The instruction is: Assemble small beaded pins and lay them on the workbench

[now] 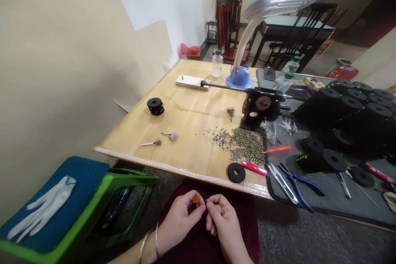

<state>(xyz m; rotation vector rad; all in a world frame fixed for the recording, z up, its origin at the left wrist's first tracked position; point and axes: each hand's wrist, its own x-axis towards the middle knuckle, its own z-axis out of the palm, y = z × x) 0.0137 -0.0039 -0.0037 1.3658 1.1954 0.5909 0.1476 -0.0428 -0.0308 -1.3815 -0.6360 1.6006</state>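
Note:
Close to my lap, my left hand (pixel 185 213) is closed round a small orange object (pixel 196 199), which shows between the thumb and the curled fingers; its kind is unclear. Beside it, my right hand (pixel 223 218) is closed in a pinch, its fingertips almost meeting the left thumb tip. Whatever sits in that pinch is too small to make out. On the table edge just beyond lie a black foam disc (pixel 232 176) with a centre hole and a red tube-like item (pixel 253 168). Piles of small metal pieces (pixel 248 145) and coloured beads (pixel 220 139) are spread behind them.
A hand-cranked winder (pixel 260 105) and a blue lamp (pixel 239 77) stand farther back. Pliers (pixel 297 181), scissors-like tweezers (pixel 283 182) and stacked black foam spools (pixel 340 115) occupy the grey mat. To the left, a white glove (pixel 46 206) lies on a green stool (pixel 123 185).

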